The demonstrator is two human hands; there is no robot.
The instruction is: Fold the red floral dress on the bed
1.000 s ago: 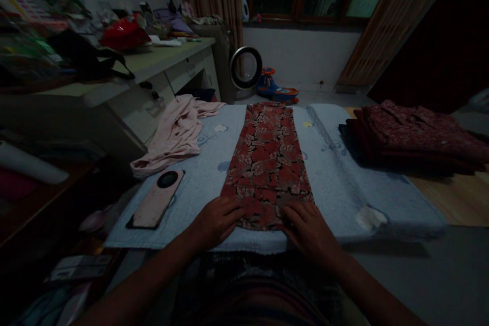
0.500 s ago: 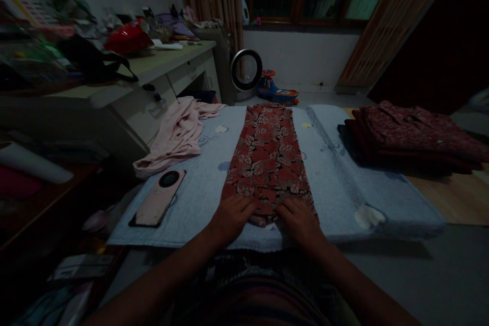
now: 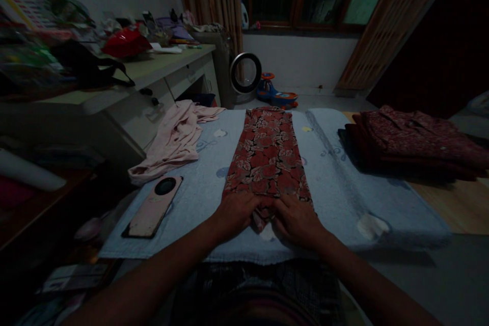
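Note:
A red and black floral garment [image 3: 269, 150], folded into a long strip, lies lengthwise on the light blue bed cover [image 3: 336, 191]. My left hand [image 3: 237, 212] is closed on its near end, toward the left side. Close beside it, my right hand [image 3: 296, 218] grips the same end from the right, the fingertips of both nearly meeting. A small gathered bit of the cloth pokes out below and between the hands. Fingers and fabric partly hide each other in the dim light.
To the left lie a crumpled pale pink garment [image 3: 173, 137] and a pink phone [image 3: 153, 209]. A stack of folded dark red clothes [image 3: 424, 137] stands on the right. Beyond are a cluttered desk [image 3: 145, 79], an open washing machine door [image 3: 245, 72] and a toy ride-on car [image 3: 277, 94].
My hands have come closer together, drawing the garment's near end inward and slightly away from me. The view has shifted a little.

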